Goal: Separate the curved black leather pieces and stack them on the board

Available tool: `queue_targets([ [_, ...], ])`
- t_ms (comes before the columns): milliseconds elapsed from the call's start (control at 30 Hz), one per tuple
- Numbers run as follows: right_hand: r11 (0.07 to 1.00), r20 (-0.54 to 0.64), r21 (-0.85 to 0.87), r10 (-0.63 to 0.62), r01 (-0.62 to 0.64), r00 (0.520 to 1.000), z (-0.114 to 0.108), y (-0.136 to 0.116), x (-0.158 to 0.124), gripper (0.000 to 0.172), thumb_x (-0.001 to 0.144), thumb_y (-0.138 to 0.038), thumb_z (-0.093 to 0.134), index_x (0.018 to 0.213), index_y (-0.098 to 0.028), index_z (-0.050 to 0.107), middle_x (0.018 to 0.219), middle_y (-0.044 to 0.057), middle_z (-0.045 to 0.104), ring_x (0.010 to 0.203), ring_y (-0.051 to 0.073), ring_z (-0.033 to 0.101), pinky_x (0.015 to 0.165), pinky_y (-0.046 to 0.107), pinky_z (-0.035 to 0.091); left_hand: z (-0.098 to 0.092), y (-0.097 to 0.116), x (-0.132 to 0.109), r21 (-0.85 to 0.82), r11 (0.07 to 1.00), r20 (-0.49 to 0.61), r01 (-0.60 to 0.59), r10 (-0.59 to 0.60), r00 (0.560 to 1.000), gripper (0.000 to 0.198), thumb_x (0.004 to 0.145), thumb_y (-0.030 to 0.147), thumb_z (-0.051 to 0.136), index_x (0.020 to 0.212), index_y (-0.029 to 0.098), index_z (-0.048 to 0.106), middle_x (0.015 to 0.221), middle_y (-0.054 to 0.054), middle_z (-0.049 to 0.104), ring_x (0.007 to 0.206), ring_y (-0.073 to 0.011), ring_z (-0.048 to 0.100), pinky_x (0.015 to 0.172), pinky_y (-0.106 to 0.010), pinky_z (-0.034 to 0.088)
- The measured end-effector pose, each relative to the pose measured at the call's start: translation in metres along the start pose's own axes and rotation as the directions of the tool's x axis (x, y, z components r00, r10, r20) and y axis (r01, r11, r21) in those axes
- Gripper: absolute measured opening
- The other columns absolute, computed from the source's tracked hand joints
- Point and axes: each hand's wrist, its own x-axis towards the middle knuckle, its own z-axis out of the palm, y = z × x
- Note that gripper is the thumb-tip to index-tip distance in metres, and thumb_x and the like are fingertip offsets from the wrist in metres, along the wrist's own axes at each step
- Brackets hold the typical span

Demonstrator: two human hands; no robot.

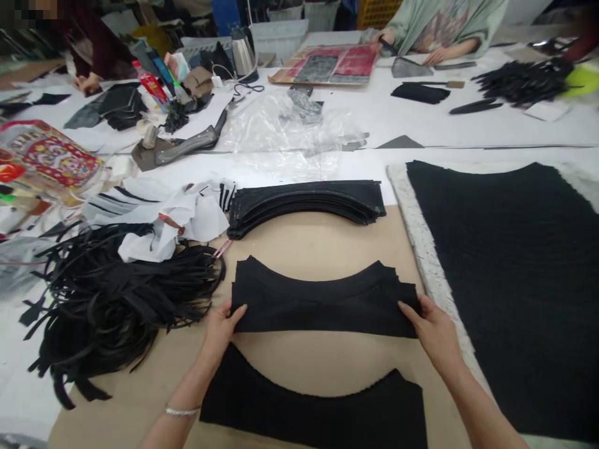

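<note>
Between my two hands stretches a black fabric piece (322,305) with a curved upper edge. My left hand (224,321) pinches its left end, thumb on top. Its right end is gripped by my right hand (430,321) in the same way. Nearer to me, another black curved fabric piece (318,415) lies flat on the tan board (322,362). Beyond the held piece sits a stack of black curved pieces (309,202). To the left of my left hand spreads a heap of black fabric strips (116,280).
A large black cloth (515,280) on a white fluffy layer covers the right side. Clear plastic film (290,134), shears (187,143) and a red snack bag (47,153) lie farther off. Two people (444,37) work across the table, with a kettle (243,56) between them.
</note>
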Motion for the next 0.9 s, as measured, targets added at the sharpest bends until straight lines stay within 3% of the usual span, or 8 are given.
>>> queue_targets([
  [100,0.999,0.056,0.023,0.031,-0.032,0.998,0.012,0.012,0.007,0.048,0.077,-0.059,0.051,0.098,-0.017,0.063,0.081,0.007,0.067,0.071,0.022,0.06,0.066,0.033,0.047,0.004,-0.015,0.016,0.027,1.0,-0.015,0.011,-0.01,1.0,0.067,0.046,0.057,0.084,0.094,0.012,0.069,0.084,-0.01,0.076,0.084,-0.028,0.071,0.08,-0.041,0.058],
  [233,0.998,0.021,-0.047,0.05,-0.049,0.999,0.015,0.016,0.006,0.051,0.078,-0.061,0.049,0.101,-0.018,0.062,0.078,0.006,0.065,0.069,0.023,0.059,0.066,0.033,0.045,0.002,-0.024,0.02,0.071,0.997,-0.036,-0.007,0.01,0.999,0.06,0.055,0.055,0.08,0.094,0.012,0.066,0.086,-0.009,0.076,0.08,-0.0257,0.071,0.075,-0.036,0.058],
  [367,0.991,0.03,-0.113,0.08,-0.076,0.996,0.013,0.006,0.007,0.046,0.08,-0.061,0.043,0.089,-0.02,0.062,0.07,0.005,0.062,0.064,0.022,0.057,0.063,0.033,0.042,0.0,-0.027,0.023,0.138,0.99,-0.044,-0.016,0.022,0.999,0.052,0.065,0.055,0.074,0.094,0.013,0.066,0.085,-0.008,0.075,0.083,-0.0252,0.071,0.071,-0.033,0.058],
  [500,0.985,0.048,-0.148,0.097,-0.089,0.994,0.013,0.003,0.009,0.044,0.079,-0.064,0.04,0.077,-0.022,0.056,0.06,0.002,0.055,0.057,0.021,0.054,0.059,0.033,0.037,0.001,-0.029,0.022,0.198,0.973,-0.078,-0.114,0.132,0.988,0.049,0.071,0.054,0.069,0.099,0.014,0.067,0.092,-0.009,0.075,0.093,-0.0255,0.069,0.077,-0.033,0.057],
  [600,0.979,0.035,-0.175,0.109,-0.101,0.993,0.014,0.005,0.011,0.045,0.077,-0.067,0.04,0.072,-0.024,0.052,0.055,0.001,0.051,0.055,0.021,0.052,0.057,0.033,0.034,0.004,-0.027,0.018,0.235,0.965,-0.115,-0.117,0.147,0.982,0.047,0.074,0.054,0.065,0.101,0.015,0.066,0.088,-0.008,0.074,0.079,-0.0226,0.069,0.063,-0.03,0.057],
  [733,0.974,0.029,-0.181,0.141,-0.133,0.99,0.015,0.006,0.014,0.046,0.073,-0.07,0.042,0.075,-0.025,0.054,0.054,0.002,0.051,0.054,0.023,0.052,0.056,0.035,0.033,0.008,-0.025,0.015,0.296,0.954,-0.154,-0.052,0.102,0.983,0.041,0.078,0.054,0.061,0.094,0.016,0.064,0.073,-0.003,0.068,0.055,-0.0151,0.06,0.038,-0.021,0.045],
  [900,0.969,0.071,-0.172,0.19,-0.176,0.979,0.014,0.026,0.019,0.046,0.075,-0.071,0.047,0.083,-0.028,0.059,0.059,0.007,0.057,0.054,0.025,0.051,0.058,0.042,0.034,0.009,-0.025,0.014,0.291,0.956,-0.15,-0.042,0.089,0.985,0.043,0.078,0.056,0.059,0.091,0.016,0.063,0.069,-0.001,0.064,0.051,-0.0119,0.054,0.036,-0.02,0.04],
])
